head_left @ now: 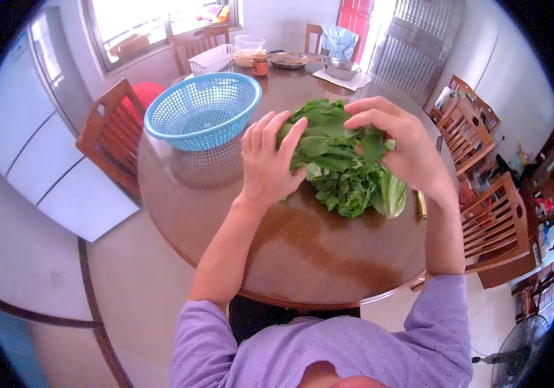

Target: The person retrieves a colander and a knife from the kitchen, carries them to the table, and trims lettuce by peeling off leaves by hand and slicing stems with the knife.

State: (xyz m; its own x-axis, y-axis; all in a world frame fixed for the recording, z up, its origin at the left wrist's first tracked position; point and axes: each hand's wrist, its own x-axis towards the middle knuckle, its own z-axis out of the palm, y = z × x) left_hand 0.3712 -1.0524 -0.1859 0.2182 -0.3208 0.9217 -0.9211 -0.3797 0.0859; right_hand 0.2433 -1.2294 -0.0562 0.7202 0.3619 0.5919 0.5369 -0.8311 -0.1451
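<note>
Desk (328, 265): the round, glossy brown top lies right before you; its bare near stretch gives you room to keep your forearms level and your wrists loose.
Blue basket (207, 137): it stands on the left of the desk, just beyond your left hand and apart from the leaves; mind its rim if your left elbow swings wide.
Leafy greens (345, 178): they lie right of centre on the desk, between and below your two hands, broad leaves at the far side and frilly ones nearer you. They look soft and likely to bruise, so press lightly.
Steel bowl (341, 68): it sits at the far side, on something white, well clear of your fingers.
Left hand (268, 157): your fingers are spread, thumb apart from them, draped over the left edge of the greens. That suits steadying; a flat, gentle palm should stop the heap sliding.
Right hand (405, 141): your fingers curve about a leaf on the right; you cannot tell from here whether the tips have met on it. Taking it low, near its stem, would probably spare the blade.
Pale stalk (391, 195): it points toward you at the near right; it looks the firmest place to grip.
Brass-coloured item (422, 205): narrow, just right of the stalk; too little shows to name it, so keep your wrist off it.
</note>
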